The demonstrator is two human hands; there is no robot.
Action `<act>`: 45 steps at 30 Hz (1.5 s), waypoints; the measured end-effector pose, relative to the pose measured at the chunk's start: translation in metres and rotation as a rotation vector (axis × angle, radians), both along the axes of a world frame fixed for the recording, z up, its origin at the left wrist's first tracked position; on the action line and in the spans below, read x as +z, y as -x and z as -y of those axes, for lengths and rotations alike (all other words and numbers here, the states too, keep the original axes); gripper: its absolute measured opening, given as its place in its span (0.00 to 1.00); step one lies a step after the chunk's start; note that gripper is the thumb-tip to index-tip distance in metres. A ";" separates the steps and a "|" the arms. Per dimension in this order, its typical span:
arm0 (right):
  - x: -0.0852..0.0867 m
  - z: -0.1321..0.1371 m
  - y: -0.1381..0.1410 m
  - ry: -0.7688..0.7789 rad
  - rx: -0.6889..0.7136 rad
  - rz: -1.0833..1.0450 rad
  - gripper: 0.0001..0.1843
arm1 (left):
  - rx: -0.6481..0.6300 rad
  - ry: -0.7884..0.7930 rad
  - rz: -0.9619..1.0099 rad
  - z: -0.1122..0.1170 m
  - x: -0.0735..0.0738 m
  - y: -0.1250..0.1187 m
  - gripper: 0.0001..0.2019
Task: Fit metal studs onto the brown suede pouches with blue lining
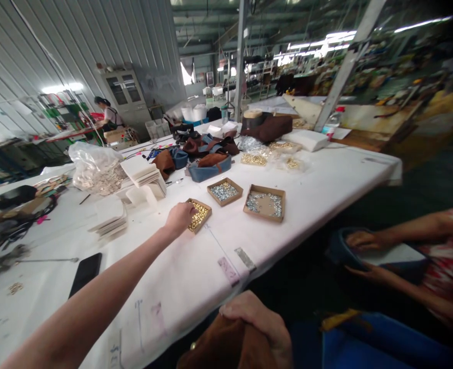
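My left hand [180,218] reaches far across the white table [195,271], its curled fingers dipped into a small cardboard tray of gold studs [201,215]. What the fingers pinch is hidden. My right hand [259,318] is close to me at the table's near edge, closed over a brown suede piece [220,346] with a small gold stud on it. Two more cardboard trays hold silver studs, one [224,191] just beyond the gold tray and one [265,203] to its right.
A black phone [85,272] lies at the near left. White card stacks [143,174] and a plastic bag [95,166] sit beyond, with brown and blue leather pieces [207,154] farther back. A person's hands [365,241] hold a blue piece at right. Another person works at the far left.
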State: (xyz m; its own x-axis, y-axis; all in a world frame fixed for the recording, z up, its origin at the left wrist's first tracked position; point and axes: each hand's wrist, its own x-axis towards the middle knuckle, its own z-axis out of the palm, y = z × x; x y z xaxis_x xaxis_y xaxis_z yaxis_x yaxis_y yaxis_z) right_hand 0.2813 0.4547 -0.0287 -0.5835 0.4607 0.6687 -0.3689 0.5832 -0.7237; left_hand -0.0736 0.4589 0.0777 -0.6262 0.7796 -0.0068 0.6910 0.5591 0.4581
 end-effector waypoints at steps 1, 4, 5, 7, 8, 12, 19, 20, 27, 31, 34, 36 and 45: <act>0.002 0.003 -0.001 0.066 0.017 -0.015 0.23 | 0.009 -0.058 0.057 0.008 0.005 -0.010 0.11; 0.007 0.012 -0.006 0.256 0.095 -0.047 0.14 | -0.014 -0.199 0.297 0.052 0.019 -0.052 0.16; 0.008 0.014 -0.007 0.269 0.100 -0.041 0.14 | -0.026 -0.227 0.375 0.073 0.022 -0.069 0.17; 0.010 0.021 -0.010 0.301 0.108 -0.026 0.14 | -0.021 -0.317 0.620 0.119 0.025 -0.103 0.17; 0.012 0.025 -0.011 0.310 0.112 -0.015 0.14 | 0.002 -0.331 0.764 0.141 0.024 -0.119 0.18; 0.022 0.047 -0.007 0.283 0.150 0.037 0.13 | 0.128 -0.400 0.970 0.210 0.006 -0.164 0.23; 0.056 0.090 0.009 0.065 0.195 0.134 0.10 | 0.220 -0.495 1.076 0.257 -0.015 -0.194 0.23; 0.062 0.095 0.011 0.041 0.197 0.149 0.10 | 0.227 -0.504 1.147 0.264 -0.014 -0.196 0.23; 0.087 0.127 0.014 -0.056 0.208 0.191 0.10 | 0.296 -0.525 1.484 0.307 -0.006 -0.198 0.26; 0.089 0.137 0.019 -0.116 0.211 0.202 0.11 | 0.330 -0.549 1.578 0.323 -0.003 -0.194 0.28; 0.090 0.142 0.023 -0.151 0.218 0.200 0.13 | 0.313 -0.569 1.536 0.331 -0.003 -0.192 0.31; 0.092 0.145 0.026 -0.168 0.228 0.198 0.14 | 0.290 -0.573 1.544 0.333 -0.004 -0.191 0.32; 0.094 0.152 0.032 -0.166 0.221 0.181 0.12 | 0.306 -0.599 1.684 0.336 -0.002 -0.191 0.35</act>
State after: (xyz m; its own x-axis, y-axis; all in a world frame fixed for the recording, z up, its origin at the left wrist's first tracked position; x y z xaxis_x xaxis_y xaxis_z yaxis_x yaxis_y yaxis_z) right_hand 0.2491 0.3027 0.0649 -0.7736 0.2032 0.6002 -0.3737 0.6185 -0.6912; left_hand 0.1170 0.1227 0.0756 -0.3532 0.7859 -0.5075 -0.7577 0.0779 0.6479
